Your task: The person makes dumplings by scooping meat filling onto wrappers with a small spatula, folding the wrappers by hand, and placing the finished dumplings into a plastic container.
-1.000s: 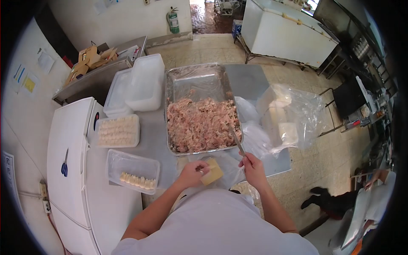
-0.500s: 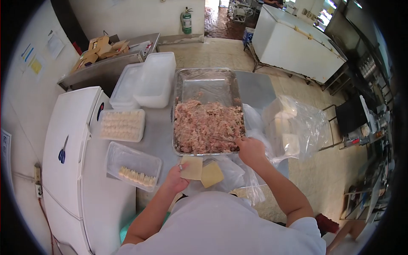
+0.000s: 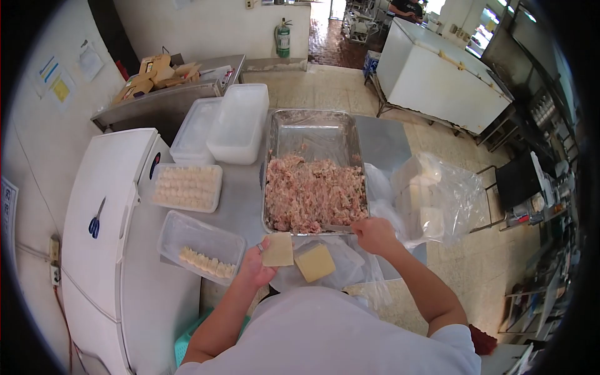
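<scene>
A square yellow wrapper sheet (image 3: 279, 250) lies on the fingers of my left hand (image 3: 255, 265), just below the metal tray. My right hand (image 3: 376, 236) is closed round the handle of a flat metal spreader (image 3: 338, 229), whose blade touches the near edge of the ground meat (image 3: 315, 190). The meat fills the nearer part of the deep metal tray (image 3: 359, 144). Beside my left hand, a stack of yellow wrappers (image 3: 315, 262) rests on clear plastic. To the left, an open plastic container (image 3: 181, 232) holds a row of filled dumplings (image 3: 209, 263).
A fuller dumpling container (image 3: 187, 187) and stacked lidded containers (image 3: 238, 125) stand left of the tray. Bagged wrapper stacks (image 3: 425, 194) lie at right. A white fridge (image 3: 103, 250) with scissors (image 3: 96, 219) on it adjoins the table (image 3: 244, 184). A person (image 3: 407, 9) stands far back.
My left hand has lifted one wrapper off the stack and moved left with it. My right hand has brought the spreader down to the meat's near edge. The view has shifted.
</scene>
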The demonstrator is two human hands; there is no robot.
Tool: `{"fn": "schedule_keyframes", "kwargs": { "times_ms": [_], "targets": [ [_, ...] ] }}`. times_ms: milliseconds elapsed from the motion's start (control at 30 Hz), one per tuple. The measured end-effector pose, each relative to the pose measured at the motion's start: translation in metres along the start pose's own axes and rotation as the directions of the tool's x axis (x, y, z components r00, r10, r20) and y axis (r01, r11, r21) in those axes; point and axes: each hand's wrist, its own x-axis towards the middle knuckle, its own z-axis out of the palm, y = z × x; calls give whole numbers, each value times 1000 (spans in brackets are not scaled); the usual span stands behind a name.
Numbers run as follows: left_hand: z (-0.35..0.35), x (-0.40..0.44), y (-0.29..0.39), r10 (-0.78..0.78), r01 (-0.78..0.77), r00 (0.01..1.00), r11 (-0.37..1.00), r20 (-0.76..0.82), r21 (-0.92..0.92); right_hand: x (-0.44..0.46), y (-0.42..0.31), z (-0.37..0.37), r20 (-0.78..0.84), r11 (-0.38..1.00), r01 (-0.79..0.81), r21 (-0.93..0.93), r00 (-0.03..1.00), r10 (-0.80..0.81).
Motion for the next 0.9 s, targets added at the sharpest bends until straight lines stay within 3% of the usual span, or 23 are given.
{"fn": "schedule_keyframes", "kwargs": {
  "times_ms": [67,167,300,367,500,600,700,800,900],
  "targets": [
    [-3,9,1,4,-4,1000,1000,3,13,-2,-1,2,-37,1000,2,18,999,-2],
    [-7,21,3,-38,40,999,988,20,-151,-2,-7,4,-52,1000,26,-8,998,-26],
    [7,22,3,8,-8,999,1000,-46,2,0,-12,12,-30,998,53,24,998,-52],
    [17,17,5,16,-13,999,996,-31,86,3,-9,13,30,992,9,129,999,-13],
    [20,27,4,28,-24,992,999,-122,37,2,-1,25,54,888,-36,458,998,13],
    [30,35,-2,61,-56,991,997,-117,46,-14,-14,16,-24,843,-102,527,991,134],
    [39,51,-10,75,-73,996,997,-50,38,-33,-42,10,-270,828,38,559,953,139],
    [55,67,-15,84,-86,996,995,-31,-57,-41,-70,11,-437,972,89,218,899,15],
    [65,80,-12,111,-120,990,988,-89,-99,-44,-74,26,-517,993,109,56,853,-65]
  ]
}}
